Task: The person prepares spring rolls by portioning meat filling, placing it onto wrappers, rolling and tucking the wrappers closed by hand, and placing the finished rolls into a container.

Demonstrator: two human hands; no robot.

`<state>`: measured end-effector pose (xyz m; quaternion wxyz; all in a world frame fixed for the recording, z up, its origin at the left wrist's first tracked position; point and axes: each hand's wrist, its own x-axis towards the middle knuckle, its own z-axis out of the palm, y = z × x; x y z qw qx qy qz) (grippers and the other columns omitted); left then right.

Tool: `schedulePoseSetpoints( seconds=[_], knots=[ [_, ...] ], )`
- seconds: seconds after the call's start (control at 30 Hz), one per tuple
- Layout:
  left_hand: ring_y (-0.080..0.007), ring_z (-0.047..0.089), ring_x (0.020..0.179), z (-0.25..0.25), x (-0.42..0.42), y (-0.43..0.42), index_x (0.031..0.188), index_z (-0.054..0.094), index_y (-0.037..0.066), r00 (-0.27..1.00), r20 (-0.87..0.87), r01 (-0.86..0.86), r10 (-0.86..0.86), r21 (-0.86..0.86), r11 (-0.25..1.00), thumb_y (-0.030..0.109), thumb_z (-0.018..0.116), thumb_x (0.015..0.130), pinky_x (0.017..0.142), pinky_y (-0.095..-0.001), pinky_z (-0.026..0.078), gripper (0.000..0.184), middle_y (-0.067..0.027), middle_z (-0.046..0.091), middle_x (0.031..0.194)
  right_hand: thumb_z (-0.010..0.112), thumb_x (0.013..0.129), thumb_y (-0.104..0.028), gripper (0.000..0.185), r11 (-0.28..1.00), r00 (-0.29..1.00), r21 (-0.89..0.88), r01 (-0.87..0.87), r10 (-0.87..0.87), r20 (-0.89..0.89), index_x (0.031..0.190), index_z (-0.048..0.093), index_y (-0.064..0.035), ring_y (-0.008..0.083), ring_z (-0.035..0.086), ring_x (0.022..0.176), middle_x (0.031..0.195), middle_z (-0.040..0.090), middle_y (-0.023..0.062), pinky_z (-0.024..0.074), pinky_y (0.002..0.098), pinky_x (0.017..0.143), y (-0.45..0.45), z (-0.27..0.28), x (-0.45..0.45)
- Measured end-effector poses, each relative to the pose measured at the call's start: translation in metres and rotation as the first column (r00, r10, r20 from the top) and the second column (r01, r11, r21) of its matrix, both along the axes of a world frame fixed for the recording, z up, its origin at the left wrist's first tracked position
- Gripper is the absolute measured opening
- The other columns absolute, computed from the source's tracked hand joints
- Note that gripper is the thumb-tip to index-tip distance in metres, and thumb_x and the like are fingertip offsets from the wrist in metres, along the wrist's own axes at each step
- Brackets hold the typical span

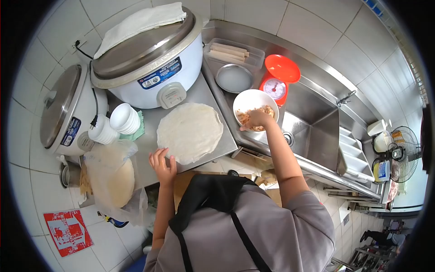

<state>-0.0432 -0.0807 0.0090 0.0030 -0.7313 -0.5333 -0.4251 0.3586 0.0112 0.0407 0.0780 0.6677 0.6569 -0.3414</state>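
Observation:
A thin, round, pale wrapper sheet (190, 133) lies flat on the steel table. At its near left edge is my left hand (164, 167), fingers apart and fingertips at the sheet's rim, holding nothing. My right hand (259, 119) is down inside a white bowl (243, 99), fingers curled into a brownish, chopped filling (270, 111); the fingertips are partly hidden. Just behind the bowl are a red kitchen scale (275, 89) and a round metal pan (234, 78). A clear tray holds several pale rolls (228, 53).
Two large rice cookers (149, 68) stand at the back left, a folded cloth on one. Near them are stacked white cups (124, 119) and a plastic bag (106, 177) with more round sheets. A sink (312, 109) and a white compartment tray (355, 156) are to the right.

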Motion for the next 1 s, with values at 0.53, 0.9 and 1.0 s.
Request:
schedulePoseSetpoints(
  seconds=[0.53, 0.9, 1.0],
  knots=[
    [-0.0323, 0.049, 0.101, -0.009, 0.01, -0.003, 0.098, 0.057, 0.005, 0.998, 0.042, -0.054, 0.051, 0.087, 0.995, 0.017, 0.055, 0.078, 0.1, -0.0513, 0.028, 0.024, -0.0116, 0.056, 0.099, 0.082, 0.064, -0.02, 0.076, 0.92, 0.729, -0.363, 0.151, -0.352, -0.587, 0.127, 0.045, -0.001, 0.0188, 0.048, 0.11, 0.119, 0.051, 0.0093, 0.0401, 0.033, 0.092, 0.014, -0.023, 0.011],
    [-0.0308, 0.051, 0.101, -0.009, 0.01, -0.002, 0.095, 0.057, 0.003, 0.997, 0.036, -0.072, 0.069, 0.096, 0.993, 0.018, 0.054, 0.077, 0.1, -0.0508, 0.028, 0.024, -0.0115, 0.056, 0.098, 0.074, 0.075, -0.015, 0.046, 0.961, 0.245, -0.112, 0.252, -0.175, -0.954, 0.114, 0.053, -0.0054, 0.0131, 0.057, 0.091, 0.098, 0.059, 0.0033, 0.0476, 0.0296, 0.081, 0.04, 0.075, 0.122],
    [-0.0327, 0.049, 0.101, -0.01, 0.01, -0.003, 0.097, 0.057, 0.003, 0.997, 0.054, -0.055, 0.051, 0.082, 0.995, 0.014, 0.055, 0.077, 0.101, -0.0518, 0.027, 0.022, -0.0127, 0.056, 0.1, 0.072, 0.074, -0.014, 0.044, 0.841, 0.417, -0.041, 0.54, -0.309, -0.855, 0.114, 0.054, -0.0047, 0.0165, 0.059, 0.088, 0.098, 0.06, 0.0036, 0.0491, 0.0315, 0.078, 0.08, 0.109, 0.155]
  ],
)
